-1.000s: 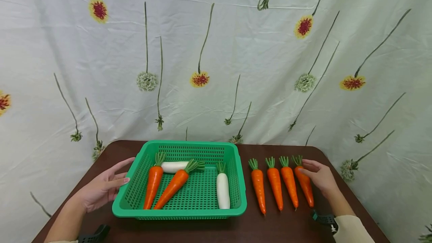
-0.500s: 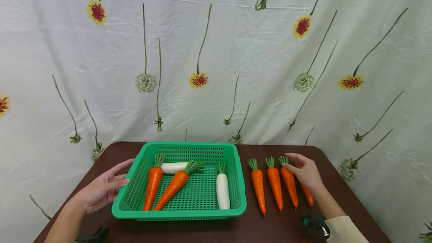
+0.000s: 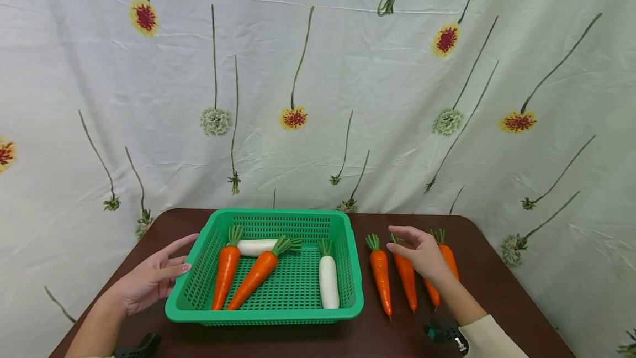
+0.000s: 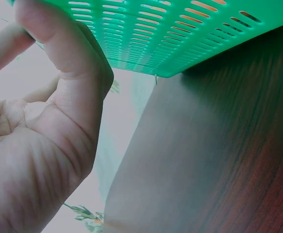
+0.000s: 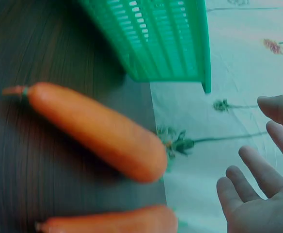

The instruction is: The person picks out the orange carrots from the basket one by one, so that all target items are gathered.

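A green plastic basket (image 3: 268,316) stands on the table, holding two carrots (image 3: 226,275) and two white radishes (image 3: 328,283). At its left side, my left hand (image 3: 151,280) touches the rim with thumb and fingers loosely spread; the left wrist view shows the thumb against the slotted wall (image 4: 180,29). Several more carrots lie in a row to the right of the basket. Over the carrot second from the left (image 3: 406,278) hovers my right hand (image 3: 422,256), fingers relaxed and holding nothing. It partly hides that carrot and the third one (image 3: 432,293).
The leftmost loose carrot (image 3: 380,275) lies beside the basket, and the rightmost (image 3: 449,258) is partly behind my right hand. A flowered white cloth (image 3: 308,170) hangs behind the dark brown table (image 3: 502,297).
My right hand has moved left along the row, from the rightmost carrot to above the second from the left. The carrots, the basket and my left hand stay put.
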`<action>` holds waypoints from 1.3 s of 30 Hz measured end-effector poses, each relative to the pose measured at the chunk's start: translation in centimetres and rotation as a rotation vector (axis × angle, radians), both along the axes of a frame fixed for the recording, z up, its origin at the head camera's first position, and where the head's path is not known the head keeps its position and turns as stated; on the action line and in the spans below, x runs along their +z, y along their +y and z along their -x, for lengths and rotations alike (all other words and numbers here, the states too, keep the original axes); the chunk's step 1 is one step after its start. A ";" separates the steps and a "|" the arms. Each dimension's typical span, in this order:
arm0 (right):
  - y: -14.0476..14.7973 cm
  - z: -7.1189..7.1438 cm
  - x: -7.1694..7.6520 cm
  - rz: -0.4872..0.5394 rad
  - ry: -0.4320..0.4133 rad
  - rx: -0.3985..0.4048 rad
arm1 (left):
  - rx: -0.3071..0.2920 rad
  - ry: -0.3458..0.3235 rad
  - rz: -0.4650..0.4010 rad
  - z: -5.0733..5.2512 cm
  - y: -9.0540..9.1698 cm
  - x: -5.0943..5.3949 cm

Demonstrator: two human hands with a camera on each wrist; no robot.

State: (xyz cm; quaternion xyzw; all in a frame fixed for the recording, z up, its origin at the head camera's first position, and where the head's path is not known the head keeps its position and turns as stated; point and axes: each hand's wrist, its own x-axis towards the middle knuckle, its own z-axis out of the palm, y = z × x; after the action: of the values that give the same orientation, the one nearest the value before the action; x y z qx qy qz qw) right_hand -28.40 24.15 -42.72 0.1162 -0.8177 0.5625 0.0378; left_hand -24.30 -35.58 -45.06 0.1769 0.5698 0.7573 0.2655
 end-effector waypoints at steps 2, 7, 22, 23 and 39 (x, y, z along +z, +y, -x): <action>-0.5 0.0 0.0 0.005 -0.006 0.027 | 0.000 0.001 0.001 0.0 0.0 0.0; -2.0 0.0 0.2 -0.010 -0.011 0.080 | -0.002 0.011 0.004 0.1 0.0 0.0; -6.6 -0.2 1.6 0.058 -0.071 0.337 | -0.013 0.013 -0.018 0.1 -0.2 -0.2; -6.8 -0.1 1.7 0.053 -0.071 0.339 | -0.014 0.011 -0.018 0.1 -0.2 -0.2; -10.2 1.0 3.9 -0.099 -0.141 0.386 | -0.009 0.010 -0.008 0.1 -0.1 -0.1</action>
State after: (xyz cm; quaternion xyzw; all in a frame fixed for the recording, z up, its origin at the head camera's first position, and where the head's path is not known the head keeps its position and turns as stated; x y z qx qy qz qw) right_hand -29.45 13.99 -38.82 0.2327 -0.8077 0.5251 -0.1335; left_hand -24.45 -35.70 -45.20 0.1841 0.5674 0.7574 0.2655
